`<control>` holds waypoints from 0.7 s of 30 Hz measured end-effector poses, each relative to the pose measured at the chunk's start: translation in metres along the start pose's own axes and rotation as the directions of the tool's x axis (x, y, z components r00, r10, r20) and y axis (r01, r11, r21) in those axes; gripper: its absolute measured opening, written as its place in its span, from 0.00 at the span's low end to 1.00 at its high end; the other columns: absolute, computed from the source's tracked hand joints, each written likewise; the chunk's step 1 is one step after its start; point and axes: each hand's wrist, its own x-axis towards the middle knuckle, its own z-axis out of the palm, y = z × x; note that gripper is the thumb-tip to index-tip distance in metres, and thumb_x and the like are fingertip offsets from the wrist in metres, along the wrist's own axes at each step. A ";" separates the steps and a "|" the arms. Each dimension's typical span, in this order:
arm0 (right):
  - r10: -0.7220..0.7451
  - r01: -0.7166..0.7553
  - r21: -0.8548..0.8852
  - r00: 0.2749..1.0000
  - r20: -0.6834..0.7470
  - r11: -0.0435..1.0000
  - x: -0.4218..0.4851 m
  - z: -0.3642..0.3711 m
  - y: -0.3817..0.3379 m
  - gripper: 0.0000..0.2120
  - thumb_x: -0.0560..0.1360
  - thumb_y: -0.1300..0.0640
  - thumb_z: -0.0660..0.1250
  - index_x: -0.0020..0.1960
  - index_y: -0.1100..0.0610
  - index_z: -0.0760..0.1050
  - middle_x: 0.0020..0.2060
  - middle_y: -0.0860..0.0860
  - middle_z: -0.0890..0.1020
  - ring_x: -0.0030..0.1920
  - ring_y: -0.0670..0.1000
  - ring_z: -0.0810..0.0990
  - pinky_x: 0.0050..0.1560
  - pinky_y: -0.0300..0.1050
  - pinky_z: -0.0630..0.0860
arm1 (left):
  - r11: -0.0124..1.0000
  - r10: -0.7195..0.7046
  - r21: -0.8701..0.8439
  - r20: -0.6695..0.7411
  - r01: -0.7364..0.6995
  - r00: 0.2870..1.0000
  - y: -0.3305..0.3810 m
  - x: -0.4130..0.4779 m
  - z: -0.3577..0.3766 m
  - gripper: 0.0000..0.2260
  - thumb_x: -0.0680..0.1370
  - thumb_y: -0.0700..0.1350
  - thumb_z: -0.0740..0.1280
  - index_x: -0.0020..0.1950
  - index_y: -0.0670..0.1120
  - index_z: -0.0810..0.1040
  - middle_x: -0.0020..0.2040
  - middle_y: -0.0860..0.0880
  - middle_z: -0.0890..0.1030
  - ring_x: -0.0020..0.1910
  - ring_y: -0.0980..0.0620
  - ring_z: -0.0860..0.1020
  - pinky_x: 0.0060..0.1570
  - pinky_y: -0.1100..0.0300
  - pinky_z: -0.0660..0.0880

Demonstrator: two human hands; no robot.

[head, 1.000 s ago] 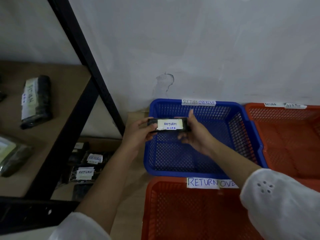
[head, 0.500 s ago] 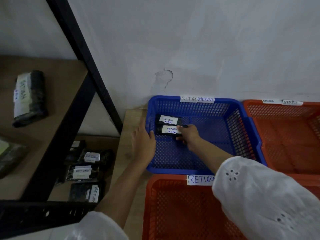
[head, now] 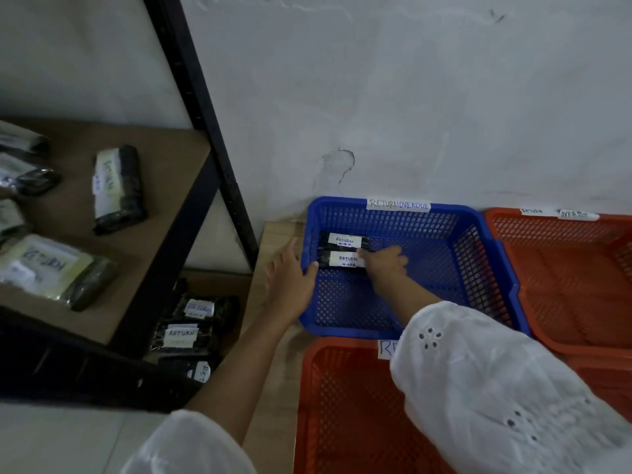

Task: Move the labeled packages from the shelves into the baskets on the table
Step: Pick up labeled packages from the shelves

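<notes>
Two black packages with white "RETURN" labels lie side by side at the back left of the blue basket, which carries a "RETURN OVERDUE" tag. My right hand reaches in, fingers closed on the right end of the near package. The far package lies free behind it. My left hand grips the basket's left rim, thumb hooked inside. More labeled packages stay on the upper shelf and lower shelf.
An orange basket sits in front of the blue one and another orange basket to its right, both on the wooden table against the wall. The black shelf post stands just left of the table.
Both hands held the package above the blue basket. My right hand then lowered it beside the package lying there, and my left hand let go and took the basket's rim.
</notes>
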 end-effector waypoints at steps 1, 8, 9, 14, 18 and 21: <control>-0.037 0.037 -0.010 0.999 -0.020 0.999 -0.007 -0.005 -0.001 0.37 0.75 0.45 0.67 0.73 0.62 0.54 0.72 0.62 0.58 0.70 0.63 0.59 0.69 0.56 0.61 | 1.000 0.009 0.002 -0.012 -0.009 1.000 0.002 -0.004 -0.004 0.27 0.79 0.49 0.63 0.76 0.47 0.57 0.70 0.43 0.67 0.69 0.44 0.65 0.69 0.45 0.62; -0.589 0.567 -0.183 0.803 -0.093 0.803 -0.096 -0.053 0.019 0.32 0.76 0.42 0.63 0.75 0.50 0.58 0.71 0.55 0.63 0.71 0.58 0.59 0.67 0.56 0.58 | 0.973 0.228 0.050 -0.047 -0.226 0.973 0.022 -0.057 -0.034 0.22 0.79 0.47 0.62 0.72 0.47 0.64 0.66 0.45 0.73 0.66 0.46 0.68 0.66 0.51 0.65; -0.639 0.616 -0.189 0.764 -0.094 0.765 -0.113 -0.062 0.026 0.32 0.76 0.42 0.63 0.75 0.49 0.57 0.71 0.54 0.63 0.71 0.57 0.59 0.67 0.56 0.58 | 0.962 0.272 0.050 -0.032 -0.270 0.962 0.024 -0.070 -0.039 0.21 0.80 0.47 0.62 0.72 0.47 0.65 0.66 0.46 0.73 0.66 0.47 0.68 0.67 0.52 0.65; -0.771 0.769 -0.052 0.633 -0.073 0.637 -0.207 -0.096 0.067 0.30 0.76 0.44 0.65 0.74 0.48 0.60 0.72 0.48 0.66 0.72 0.51 0.62 0.71 0.56 0.58 | 0.881 0.473 -0.017 -0.002 -0.473 0.881 0.032 -0.161 -0.079 0.18 0.79 0.43 0.63 0.69 0.46 0.68 0.62 0.47 0.75 0.63 0.52 0.71 0.63 0.63 0.64; -0.807 0.804 0.115 0.590 -0.029 0.584 -0.282 -0.101 0.096 0.26 0.76 0.47 0.66 0.72 0.49 0.65 0.70 0.46 0.69 0.71 0.48 0.64 0.71 0.55 0.62 | 0.838 0.545 -0.010 -0.042 -0.546 0.837 0.027 -0.240 -0.122 0.17 0.78 0.43 0.64 0.66 0.54 0.68 0.58 0.54 0.74 0.60 0.61 0.70 0.60 0.70 0.63; -0.840 0.826 0.189 0.542 -0.010 0.531 -0.331 -0.090 0.105 0.24 0.75 0.51 0.68 0.70 0.52 0.69 0.67 0.46 0.73 0.68 0.47 0.69 0.69 0.48 0.66 | 0.825 0.564 0.026 -0.101 -0.565 0.819 0.016 -0.280 -0.158 0.18 0.78 0.41 0.65 0.67 0.49 0.70 0.59 0.52 0.74 0.57 0.67 0.68 0.57 0.78 0.61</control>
